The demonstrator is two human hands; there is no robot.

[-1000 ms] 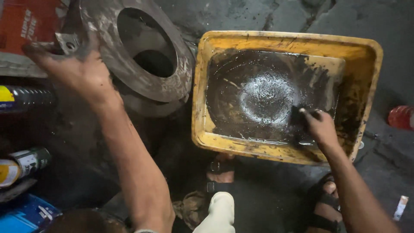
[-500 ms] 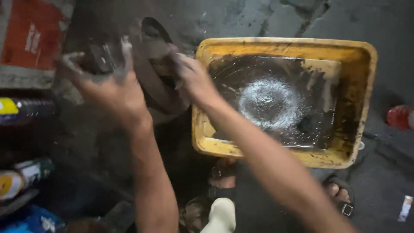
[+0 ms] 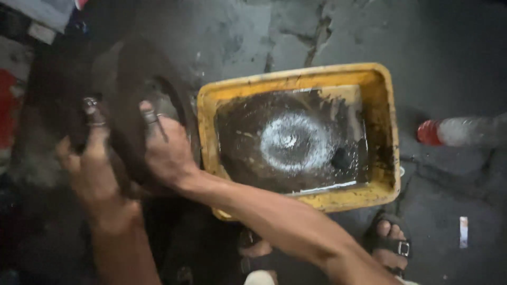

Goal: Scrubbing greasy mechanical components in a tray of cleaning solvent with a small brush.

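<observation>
We noted the heavy ring-shaped part [image 3: 140,105] as dark metal, matt and rough, coated in grime, with duller grey patches along its rim. The left hand [image 3: 90,174] and right hand [image 3: 166,155] on it looked smeared with the same dark grease. The tub [image 3: 383,132] read as yellow plastic, scuffed and stained black along its walls. The liquid [image 3: 288,140] inside was black and glossy, throwing back a bright white glare. The floor [image 3: 296,37] was grey concrete, rough, cracked and oil-darkened. The bottle [image 3: 459,132] appeared to be clear plastic, red at one end. The sandal [image 3: 391,245] looked like dark strapping with a metal buckle.
</observation>
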